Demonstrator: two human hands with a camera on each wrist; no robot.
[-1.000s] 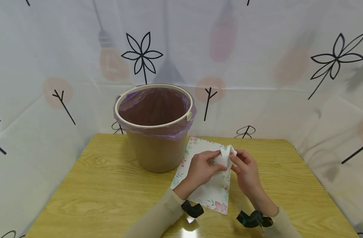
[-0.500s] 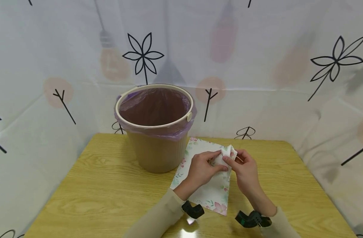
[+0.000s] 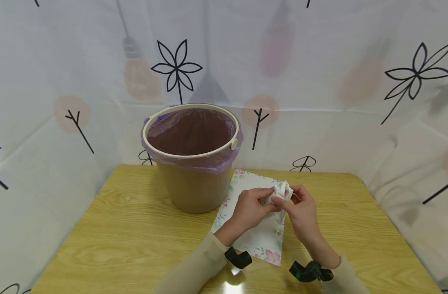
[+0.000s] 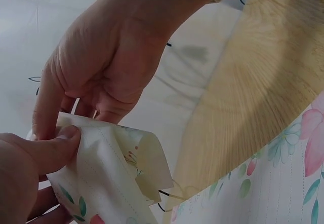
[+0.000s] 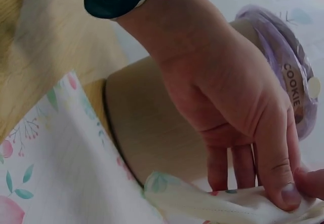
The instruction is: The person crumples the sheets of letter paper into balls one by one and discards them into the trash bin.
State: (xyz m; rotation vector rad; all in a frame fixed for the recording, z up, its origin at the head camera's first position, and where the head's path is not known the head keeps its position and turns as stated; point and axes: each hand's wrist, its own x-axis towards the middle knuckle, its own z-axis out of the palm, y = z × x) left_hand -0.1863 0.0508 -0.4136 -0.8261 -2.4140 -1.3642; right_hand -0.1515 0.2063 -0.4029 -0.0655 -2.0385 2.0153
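Observation:
A floral-patterned paper sheet (image 3: 258, 228) lies on the table. Over its far right corner, both hands hold a crumpled piece of matching floral paper (image 4: 104, 158); whether it is that sheet's own corner I cannot tell. From the left, my left hand (image 3: 249, 207) pinches the crumpled paper, its thumb on the near side. My right hand (image 3: 305, 210) pinches the same paper from the right, the thumb reaching across close to the left thumb. In the left wrist view the paper's loose end curls open. Some fingers of both hands are hidden behind the paper.
A beige bucket (image 3: 194, 188) lined with a purple plastic bag (image 3: 216, 163) stands left of the sheet, close to its left edge. The wooden table (image 3: 135, 241) ends at a patterned white curtain (image 3: 301, 73) at the back and sides.
My right thumb has slid left and down across the crumpled paper towards the left thumb. The paper's raised top has sunk and bunched up slightly. The left hand has barely moved.

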